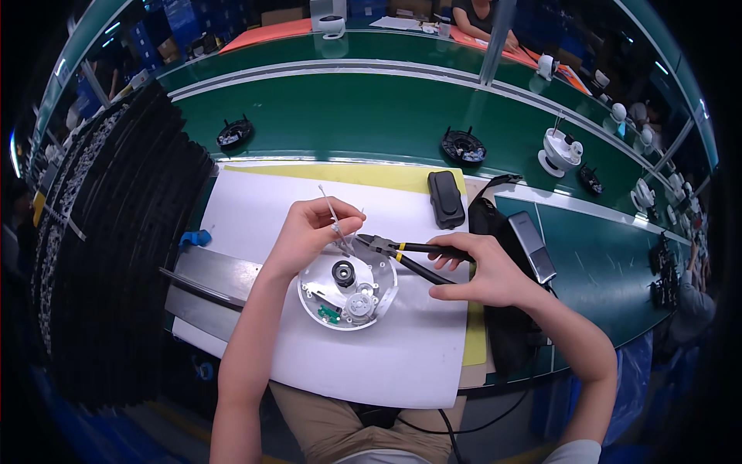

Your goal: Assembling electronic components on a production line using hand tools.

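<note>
A round white plastic housing [384, 300] lies on the white sheet in front of me, with a dark lens, a round motor-like part and a small green board inside. Over its far edge, my left hand [309, 236] pinches a thin white cable tie [331, 205] that stands up between thumb and fingers. My right hand [491, 271] grips cutting pliers [380, 245] by their black handles, which are spread apart. The pliers' jaws point left, close by the left fingertips and the tie. Whether the jaws touch the tie, I cannot tell.
Black strips [116, 255] are stacked at left beside a metal plate [220, 280]. A black case [446, 199] and a grey device [532, 246] lie to the right. Beyond, the green conveyor [348, 116] carries black round parts [464, 145] and a white camera [562, 148]. Another person sits across.
</note>
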Demonstrator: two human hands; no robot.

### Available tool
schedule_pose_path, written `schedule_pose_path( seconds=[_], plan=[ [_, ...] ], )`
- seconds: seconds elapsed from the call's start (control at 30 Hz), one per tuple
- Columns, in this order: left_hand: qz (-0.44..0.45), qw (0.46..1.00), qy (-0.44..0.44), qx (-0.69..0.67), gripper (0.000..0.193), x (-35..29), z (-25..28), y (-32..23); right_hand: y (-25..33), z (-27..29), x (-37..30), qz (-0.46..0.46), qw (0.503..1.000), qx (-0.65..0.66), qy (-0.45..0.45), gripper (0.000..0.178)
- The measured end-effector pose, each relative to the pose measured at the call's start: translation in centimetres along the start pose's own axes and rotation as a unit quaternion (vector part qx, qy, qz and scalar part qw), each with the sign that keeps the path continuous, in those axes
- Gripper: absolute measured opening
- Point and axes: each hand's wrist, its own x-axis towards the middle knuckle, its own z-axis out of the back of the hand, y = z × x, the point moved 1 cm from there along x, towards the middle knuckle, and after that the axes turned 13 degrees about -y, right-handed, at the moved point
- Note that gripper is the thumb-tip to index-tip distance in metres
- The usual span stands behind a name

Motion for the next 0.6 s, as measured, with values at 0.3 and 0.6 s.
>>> schedule_pose_path(
  seconds=[0.3, 0.6],
  plan=[
    [-0.012, 1.0, 0.009, 0.002, 0.011, 0.1, 0.2, 0.4, 0.0, -0.2, 0.2, -0.018, 1.0, 0.02, 0.01, 0.06],
    [-0.032, 0.999, 0.038, 0.017, 0.013, 0.2, 0.5, 0.4, 1.9, 0.8, 0.1, -0.05, 0.999, -0.006, 0.018, 0.058]
  ],
)
